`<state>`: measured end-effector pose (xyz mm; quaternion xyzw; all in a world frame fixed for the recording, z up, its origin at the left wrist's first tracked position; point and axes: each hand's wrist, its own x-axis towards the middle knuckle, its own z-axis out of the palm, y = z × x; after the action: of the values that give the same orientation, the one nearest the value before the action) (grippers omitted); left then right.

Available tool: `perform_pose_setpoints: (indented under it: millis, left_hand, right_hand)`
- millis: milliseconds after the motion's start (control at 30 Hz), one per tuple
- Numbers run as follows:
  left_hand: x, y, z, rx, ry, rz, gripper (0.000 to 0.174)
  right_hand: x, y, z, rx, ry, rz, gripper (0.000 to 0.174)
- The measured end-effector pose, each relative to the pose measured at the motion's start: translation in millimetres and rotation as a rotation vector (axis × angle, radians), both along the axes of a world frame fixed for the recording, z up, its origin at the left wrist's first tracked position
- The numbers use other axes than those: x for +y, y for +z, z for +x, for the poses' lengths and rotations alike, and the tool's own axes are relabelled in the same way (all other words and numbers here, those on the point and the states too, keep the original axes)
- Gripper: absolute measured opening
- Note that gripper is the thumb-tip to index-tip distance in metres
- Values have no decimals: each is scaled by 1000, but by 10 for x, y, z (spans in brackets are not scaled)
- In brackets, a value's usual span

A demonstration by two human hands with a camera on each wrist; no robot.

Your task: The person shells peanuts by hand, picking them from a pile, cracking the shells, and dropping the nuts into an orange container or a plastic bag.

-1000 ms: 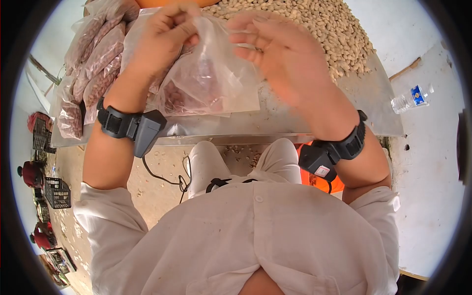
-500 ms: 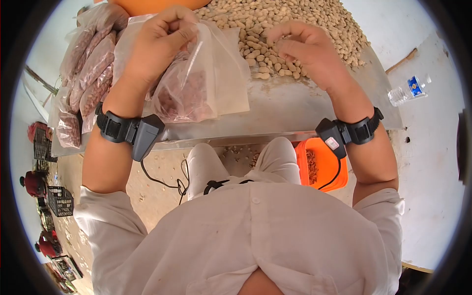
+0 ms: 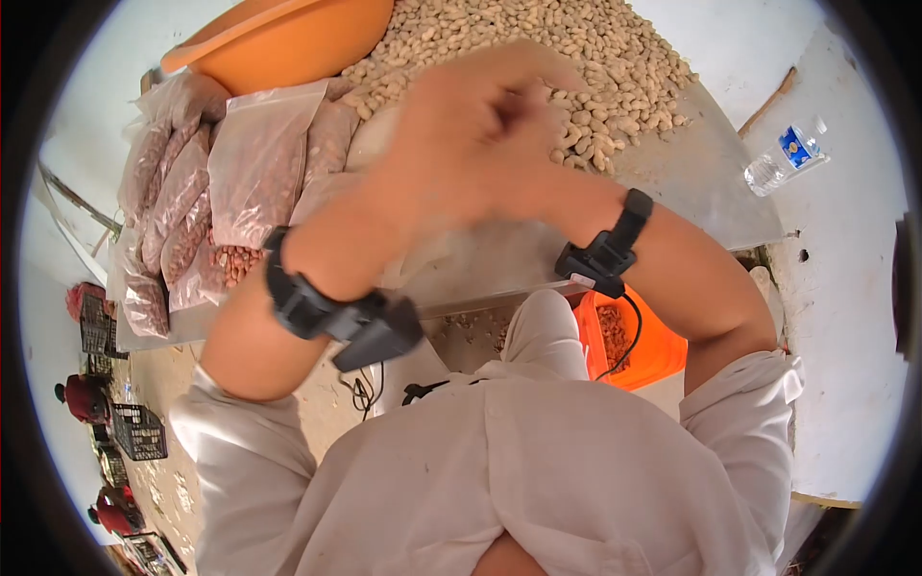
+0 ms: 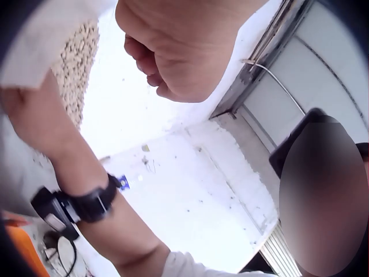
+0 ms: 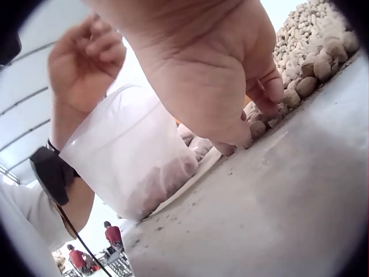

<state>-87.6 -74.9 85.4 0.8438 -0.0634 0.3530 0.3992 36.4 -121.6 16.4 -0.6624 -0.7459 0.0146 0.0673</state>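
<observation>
My left hand (image 3: pixel 461 115), blurred in the head view, crosses over the right one and hides much of it. In the left wrist view this hand (image 4: pixel 179 52) has its fingers curled, with nothing visible in them. The right hand (image 5: pixel 202 75) reaches down to the metal tabletop (image 5: pixel 277 190), fingertips low beside unshelled peanuts (image 5: pixel 311 40); whether they pinch anything is hidden. A clear plastic bag (image 5: pixel 127 144) with reddish contents at its bottom stands beside the right palm, below the raised left hand (image 5: pixel 86 69).
Filled bags of reddish nuts (image 3: pixel 178 192) lie at the table's left, below an orange basin (image 3: pixel 288 43). A plastic bottle (image 3: pixel 788 158) is at the right. An orange bucket (image 3: pixel 629 346) stands beneath the table edge. Crates (image 3: pixel 139 432) and people are at far left.
My left hand has left the bag's upper edge and moved right, over the right hand. The right hand has moved left and down from the peanut heap. The view has shifted, showing more basin.
</observation>
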Motion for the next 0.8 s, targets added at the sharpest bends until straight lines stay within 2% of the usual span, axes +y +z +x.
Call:
perform_pose_setpoints:
  millis: [100,200,333,400,433,533,633,733,800]
  left_hand:
    - [-315,-123,367,-105,-88,-70,23]
    - [-346,-369,636,-301,26,95,21]
    - [82,-720,756,-380,211,339,17]
    - [357,-817,776,-349,304,437,18]
    - [451,-822,770,-314,319,377,18]
    - [677,-861,754,-224,358,219,18]
    - [822,-904,777,-169,360,80,18]
    - [845,-916,790,-100,330,-96,18]
    - [809,-845,774,-47,326,-172,18]
  right_hand:
    - [-8,-97,97,-13,24,56,28]
    - [-17,-207,319,15,80,150,28]
    - [133,-415,690,39,157,327,27]
    - [236,-455,810,43,99,326,26]
    - [270,-385,764,49,53,302,26]
    - [215,-8,636,-25,-228,-37,24]
    - [72,52,803,77,91,414,20]
    - [-271,315,817,305,-38,69,22]
    - [-446,326,798,359,22,-81,24]
